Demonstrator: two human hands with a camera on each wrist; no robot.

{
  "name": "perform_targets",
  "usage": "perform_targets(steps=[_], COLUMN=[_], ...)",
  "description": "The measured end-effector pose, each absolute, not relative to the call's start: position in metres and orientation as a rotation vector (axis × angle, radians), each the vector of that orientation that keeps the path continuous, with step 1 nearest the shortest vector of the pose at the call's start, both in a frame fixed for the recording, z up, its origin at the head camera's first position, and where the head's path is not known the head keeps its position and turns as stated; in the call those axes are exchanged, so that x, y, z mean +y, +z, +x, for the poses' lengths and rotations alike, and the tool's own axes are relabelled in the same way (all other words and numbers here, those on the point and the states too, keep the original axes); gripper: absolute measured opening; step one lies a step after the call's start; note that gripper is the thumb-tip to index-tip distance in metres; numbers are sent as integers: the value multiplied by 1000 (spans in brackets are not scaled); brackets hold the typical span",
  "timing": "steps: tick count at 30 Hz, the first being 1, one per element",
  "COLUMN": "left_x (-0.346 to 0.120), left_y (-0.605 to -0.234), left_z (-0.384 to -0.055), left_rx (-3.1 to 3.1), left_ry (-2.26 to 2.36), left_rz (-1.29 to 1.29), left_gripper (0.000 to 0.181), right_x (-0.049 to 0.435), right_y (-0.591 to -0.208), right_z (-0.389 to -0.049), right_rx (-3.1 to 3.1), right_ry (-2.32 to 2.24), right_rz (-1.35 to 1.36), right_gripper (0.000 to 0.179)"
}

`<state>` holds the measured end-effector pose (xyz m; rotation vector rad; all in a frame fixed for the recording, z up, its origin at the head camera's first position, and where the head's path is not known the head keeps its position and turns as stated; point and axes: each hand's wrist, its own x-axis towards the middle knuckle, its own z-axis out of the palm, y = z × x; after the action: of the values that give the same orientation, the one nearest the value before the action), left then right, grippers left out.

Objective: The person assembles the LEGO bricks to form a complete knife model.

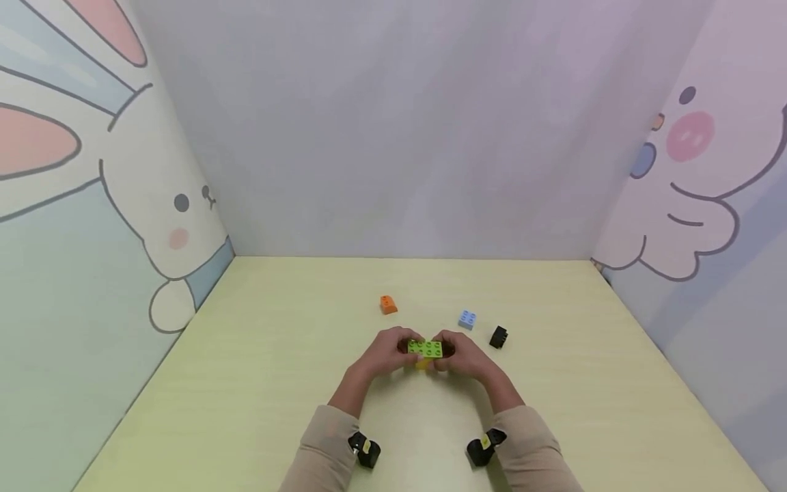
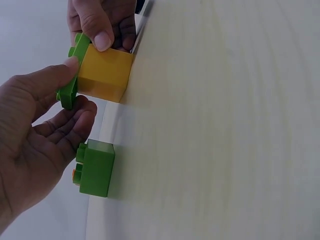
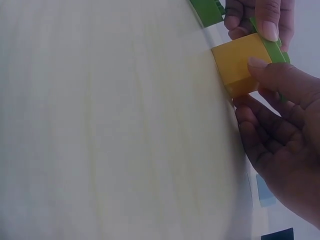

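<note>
Between my two hands is a thin light-green building brick (image 1: 425, 349) with studs, sitting over a yellow block (image 2: 106, 74). My left hand (image 1: 389, 352) pinches the light-green brick, its thumb along the edge in the left wrist view. The right hand (image 1: 465, 355) grips the yellow block, thumb pressed on its near face in the right wrist view. The yellow block's lower edge is close to the table. Just beside the left fingers stands a thicker green brick (image 2: 97, 169), which the left hand hides in the head view.
Beyond the hands lie an orange brick (image 1: 388, 305), a light-blue brick (image 1: 467, 320) and a black brick (image 1: 499, 337) on the pale wooden table (image 1: 277, 321). Walls with cartoon animals enclose the left and right sides, and a plain grey wall (image 1: 393, 137) rises at the back.
</note>
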<state>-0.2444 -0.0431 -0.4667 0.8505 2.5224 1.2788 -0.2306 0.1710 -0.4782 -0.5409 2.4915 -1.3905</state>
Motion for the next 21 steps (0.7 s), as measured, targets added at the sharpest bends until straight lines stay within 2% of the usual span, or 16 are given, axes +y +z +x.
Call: perform_targets(steps=[5,12,21], left_x=[-42,-36,-31], left_y=[-467,-462,-458], left_z=[-245,-244,-246], left_rx=[2536,2515,2514], left_ry=[1264,1233,1200], left_rz=[853,839,846], left_gripper=[26,24,27], right_x=[173,185,195], right_y=[-476,-479,-476], right_z=[-230,-225,-221], right_rx=[2478,2514,2483], right_ry=[-1394,-1447,-1546], right_rz=[-554,-612,-576], right_gripper=[29,41,41])
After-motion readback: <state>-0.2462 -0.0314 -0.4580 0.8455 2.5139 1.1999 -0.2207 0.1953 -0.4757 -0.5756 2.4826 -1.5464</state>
